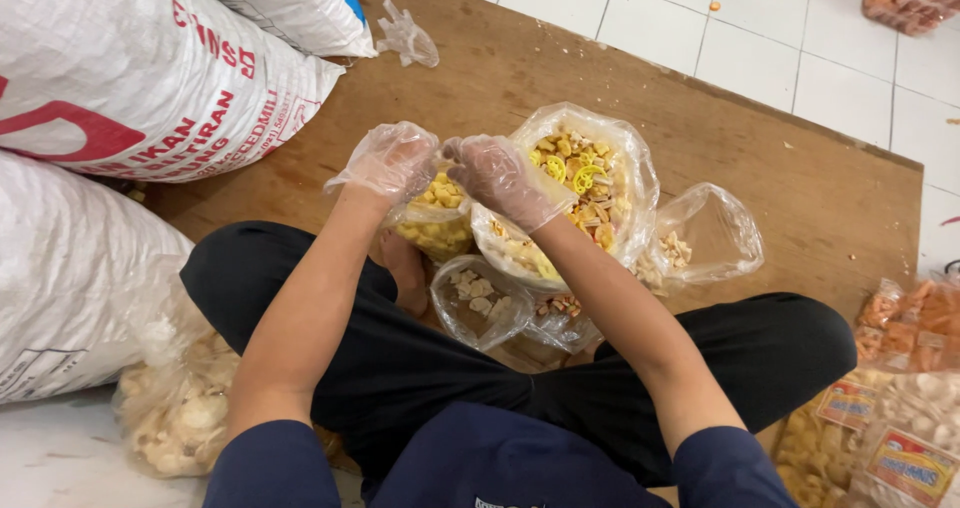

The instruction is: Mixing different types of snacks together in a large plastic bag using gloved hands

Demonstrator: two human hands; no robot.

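- Both hands wear thin clear plastic gloves and meet side by side above the person's crossed legs; the left hand [392, 161] is closed around the gathered mouth of a small clear bag of yellow crackers [437, 223], the right hand [500, 178] pinches the same bag's top from the other side, knuckles up.
- Forearms run bare from dark blue sleeves, angling inward so the wrists nearly touch.
- That small bag is packed with pale yellow, chunky pieces and hangs just under the hands, near the front edge of the wooden board [780, 158].
- Just beside it, below the right wrist, lies a smaller clear bag with a few pale crackers [478, 303], open and slack on the board.
- Behind the right hand stands a large open clear bag of mixed crackers [590, 173]: yellow rings, orange and beige bits, its rim rolled wide.
- Right of that, an almost empty clear bag [708, 233] sags on the board with a few pale pieces inside.
- At the board's left edge lean big white woven sacks [130, 68]; a crumpled spare glove [405, 36] lies at the far left corner.
- Sealed snack packets [890, 408] pile at the near right edge; beyond the board is white tiled floor [760, 28].
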